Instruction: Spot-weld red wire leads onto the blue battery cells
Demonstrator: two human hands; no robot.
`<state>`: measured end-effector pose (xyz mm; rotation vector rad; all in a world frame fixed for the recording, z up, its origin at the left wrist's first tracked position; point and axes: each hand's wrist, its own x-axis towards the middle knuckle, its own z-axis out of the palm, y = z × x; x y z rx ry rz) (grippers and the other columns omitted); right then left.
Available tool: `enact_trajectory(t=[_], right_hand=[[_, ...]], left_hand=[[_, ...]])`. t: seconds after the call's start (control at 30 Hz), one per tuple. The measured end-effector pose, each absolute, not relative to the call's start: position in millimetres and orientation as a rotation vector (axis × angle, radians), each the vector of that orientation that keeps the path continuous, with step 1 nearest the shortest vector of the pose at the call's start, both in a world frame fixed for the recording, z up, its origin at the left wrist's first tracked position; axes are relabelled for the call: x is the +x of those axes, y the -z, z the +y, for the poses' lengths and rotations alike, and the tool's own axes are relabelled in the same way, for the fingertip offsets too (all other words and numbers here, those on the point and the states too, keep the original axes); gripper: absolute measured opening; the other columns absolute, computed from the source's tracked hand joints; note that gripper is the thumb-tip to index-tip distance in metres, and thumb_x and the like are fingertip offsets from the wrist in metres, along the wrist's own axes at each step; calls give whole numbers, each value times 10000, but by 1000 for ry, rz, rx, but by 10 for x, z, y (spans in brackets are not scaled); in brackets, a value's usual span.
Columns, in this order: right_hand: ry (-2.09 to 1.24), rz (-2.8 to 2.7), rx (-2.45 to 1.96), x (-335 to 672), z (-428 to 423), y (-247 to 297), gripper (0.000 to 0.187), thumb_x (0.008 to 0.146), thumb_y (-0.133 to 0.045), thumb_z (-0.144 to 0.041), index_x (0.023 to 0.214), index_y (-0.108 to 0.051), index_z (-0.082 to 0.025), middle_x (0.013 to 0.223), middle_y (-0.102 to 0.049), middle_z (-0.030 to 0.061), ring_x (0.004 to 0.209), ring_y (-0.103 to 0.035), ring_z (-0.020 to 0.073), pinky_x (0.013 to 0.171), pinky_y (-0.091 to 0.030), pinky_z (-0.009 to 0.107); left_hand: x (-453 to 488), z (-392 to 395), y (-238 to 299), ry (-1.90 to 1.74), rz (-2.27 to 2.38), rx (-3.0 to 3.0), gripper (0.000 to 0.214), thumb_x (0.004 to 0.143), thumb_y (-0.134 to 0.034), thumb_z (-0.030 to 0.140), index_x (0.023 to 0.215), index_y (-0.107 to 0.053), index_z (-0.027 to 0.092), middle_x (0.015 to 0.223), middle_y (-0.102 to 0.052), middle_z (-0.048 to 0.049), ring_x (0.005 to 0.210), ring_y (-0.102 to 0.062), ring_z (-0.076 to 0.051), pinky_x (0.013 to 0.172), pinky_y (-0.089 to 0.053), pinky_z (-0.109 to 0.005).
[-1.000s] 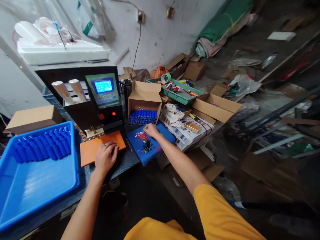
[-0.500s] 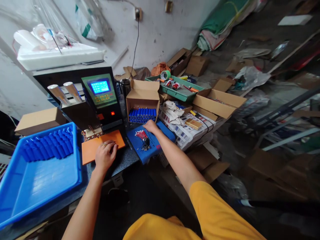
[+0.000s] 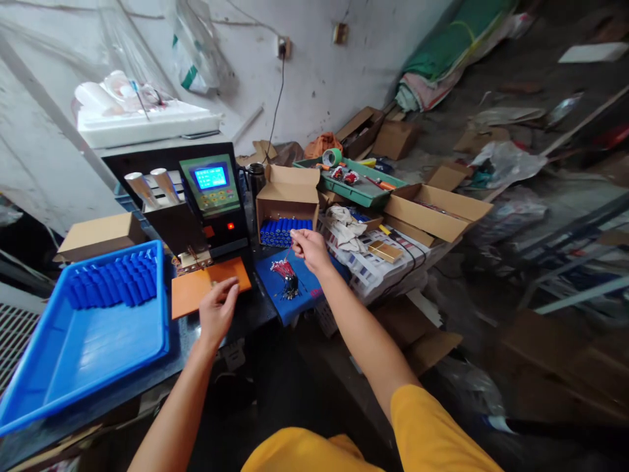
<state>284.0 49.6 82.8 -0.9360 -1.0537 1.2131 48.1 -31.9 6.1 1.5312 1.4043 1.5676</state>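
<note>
My right hand [image 3: 308, 248] is raised above a bundle of red-tipped wire leads [image 3: 285, 276] lying on a blue pad [image 3: 275, 295]; its fingers are pinched on a thin lead. My left hand [image 3: 217, 309] rests at the near edge of an orange mat [image 3: 191, 293] in front of a black welding machine [image 3: 206, 196] with a lit blue screen; its fingers are curled, and I cannot make out anything in them. An open cardboard box [image 3: 286, 196] holds a row of blue cylindrical cells [image 3: 285, 231] just behind my right hand.
A blue tray [image 3: 73, 347] with several blue cells stands at the left. A closed cardboard box [image 3: 98, 236] sits behind it. A green tray of tools [image 3: 363, 190], open cartons [image 3: 432, 210] and a rag lie to the right. Clutter covers the floor beyond.
My right hand has lifted off the blue pad, pinching a lead from the bundle. The left hand stays at the orange mat. The camera has shifted slightly.
</note>
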Motion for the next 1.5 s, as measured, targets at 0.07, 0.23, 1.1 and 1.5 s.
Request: enact_trajectory(t=[0.07,0.23,1.1,1.5], right_hand=[[-1335,-1013,-840,2632,389,-825,430,671,-803,-480,641,-497,-180,545,-423,-74,432,-354,37,376,-204,153],[-1553,-912,-712,2143,177,-689,400,682,-806,-441,662,-511,-172,582,-447,-65,442,-354,31,371,-198,151],[-1823,-627,-719,1830,66,-293,392,625,-860,-369,703,-531,-171,608,-453,-67,473,-366,32,380,-226,142],[-1904,-519,-666,1741,-135,-217,367,634,-860,-342,669,-545,-156,622,-488,-47,498,-399,38,387,-271,143]], left_hand=[[637,-430,-167,-1537,1308,1321,390,789,-683,491,995,-720,162,962,-757,-104,882,-711,-220,784,-571,-348],[843,-557,-316,-1390,1120,1084,475,669,-805,459,1013,-722,142,896,-765,-116,753,-708,-202,693,-559,-316],[520,-650,-38,-1579,1342,982,349,620,-833,425,847,-769,169,861,-771,-76,834,-708,-220,811,-561,-355],[582,-677,169,-1438,1147,682,379,561,-880,370,856,-767,159,804,-732,-46,677,-610,-115,649,-482,-245]])
